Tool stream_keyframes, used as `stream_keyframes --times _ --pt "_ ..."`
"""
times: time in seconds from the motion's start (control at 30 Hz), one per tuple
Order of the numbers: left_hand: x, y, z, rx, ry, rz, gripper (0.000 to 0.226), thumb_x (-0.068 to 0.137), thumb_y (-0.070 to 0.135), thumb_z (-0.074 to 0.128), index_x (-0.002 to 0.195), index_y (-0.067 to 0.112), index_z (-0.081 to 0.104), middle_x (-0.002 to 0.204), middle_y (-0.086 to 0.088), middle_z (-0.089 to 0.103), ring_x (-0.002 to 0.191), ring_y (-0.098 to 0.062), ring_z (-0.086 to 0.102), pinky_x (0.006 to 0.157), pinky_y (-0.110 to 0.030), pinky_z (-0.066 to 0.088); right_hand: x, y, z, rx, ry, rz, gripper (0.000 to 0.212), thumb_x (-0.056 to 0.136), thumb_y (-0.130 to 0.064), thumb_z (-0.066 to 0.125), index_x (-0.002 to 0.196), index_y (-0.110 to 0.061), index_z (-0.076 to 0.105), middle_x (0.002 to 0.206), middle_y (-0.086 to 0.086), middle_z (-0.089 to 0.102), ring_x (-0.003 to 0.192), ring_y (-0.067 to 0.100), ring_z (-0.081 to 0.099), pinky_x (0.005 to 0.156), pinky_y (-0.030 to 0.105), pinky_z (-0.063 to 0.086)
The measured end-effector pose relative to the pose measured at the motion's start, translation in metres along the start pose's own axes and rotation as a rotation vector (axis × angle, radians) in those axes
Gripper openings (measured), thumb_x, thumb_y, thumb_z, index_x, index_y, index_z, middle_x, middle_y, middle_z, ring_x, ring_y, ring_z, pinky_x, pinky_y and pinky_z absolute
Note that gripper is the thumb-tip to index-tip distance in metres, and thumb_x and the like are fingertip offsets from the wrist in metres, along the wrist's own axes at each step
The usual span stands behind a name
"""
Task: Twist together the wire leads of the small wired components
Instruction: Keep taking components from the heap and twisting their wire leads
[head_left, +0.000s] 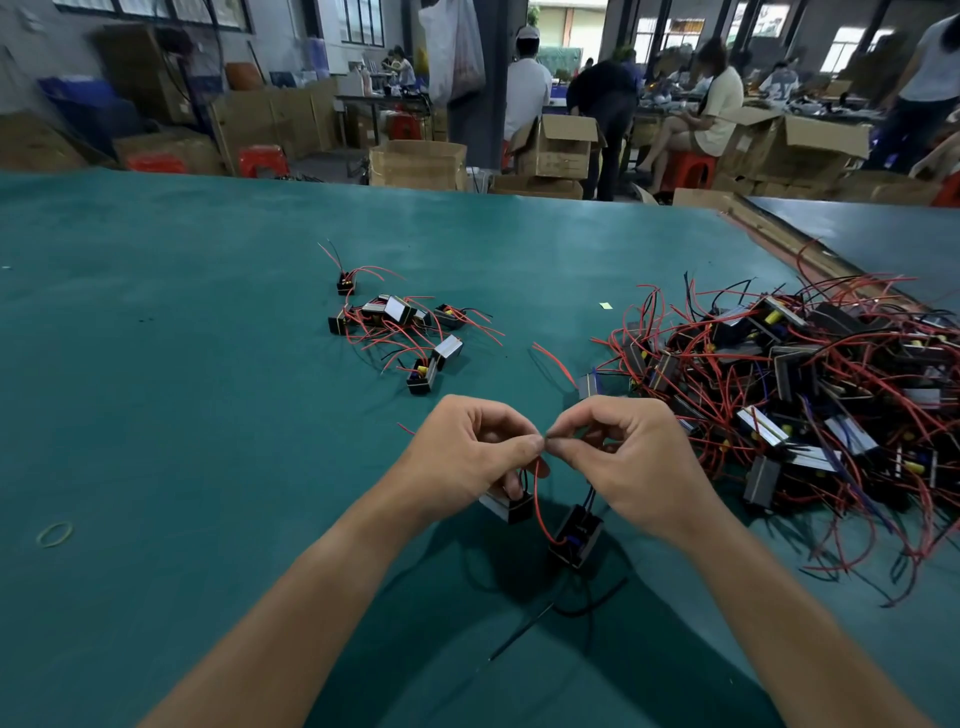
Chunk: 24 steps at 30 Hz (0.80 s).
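Observation:
My left hand (467, 457) and my right hand (628, 457) meet fingertip to fingertip over the green table (182, 364), both pinching the bare wire ends (545, 441) between them. Below my left hand hangs a small black component (511, 506) with a pale side. A second black component (576, 535) hangs under my right hand, joined by a red wire loop (537, 509). Black leads (587, 603) trail onto the table below it.
A small cluster of several wired components (400, 325) lies beyond my hands. A large heap of black components with red wires (795, 395) fills the right side. A rubber band (54, 534) lies at the left. People and cardboard boxes stand beyond the table's far edge.

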<state>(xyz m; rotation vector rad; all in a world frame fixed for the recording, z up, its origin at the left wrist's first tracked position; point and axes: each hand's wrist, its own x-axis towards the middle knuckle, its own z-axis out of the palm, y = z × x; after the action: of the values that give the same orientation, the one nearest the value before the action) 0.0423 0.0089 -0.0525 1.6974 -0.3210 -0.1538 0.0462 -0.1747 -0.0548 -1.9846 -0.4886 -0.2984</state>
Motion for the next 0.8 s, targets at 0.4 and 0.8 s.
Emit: stream_keyframes --times 0.4,0.8 --pt "-0.004 -0.003 0.006 0.388 0.121 0.276 0.010 0.085 0.010 0.069 0.075 0.012 0.073 0.063 0.006 0.069 0.051 -0.002 0.055 0.053 -0.021 0.045 0.001 -0.017 -0.008 0.273 -0.231 0.508 0.029 0.094 -0.018 0.063 0.066 -0.008 0.064 0.058 0.002 0.060 0.045 0.010 0.050 0.040 0.021 0.043" --pt "-0.005 -0.005 0.007 0.668 0.170 0.448 0.008 0.081 0.028 0.066 0.078 0.024 0.072 0.054 0.023 0.054 0.046 -0.016 0.052 0.048 -0.030 0.045 0.001 -0.017 -0.007 0.280 -0.158 0.503 0.015 0.089 -0.003 0.066 0.073 -0.002 0.068 0.056 0.001 0.062 0.044 0.007 0.050 0.041 0.020 0.044"
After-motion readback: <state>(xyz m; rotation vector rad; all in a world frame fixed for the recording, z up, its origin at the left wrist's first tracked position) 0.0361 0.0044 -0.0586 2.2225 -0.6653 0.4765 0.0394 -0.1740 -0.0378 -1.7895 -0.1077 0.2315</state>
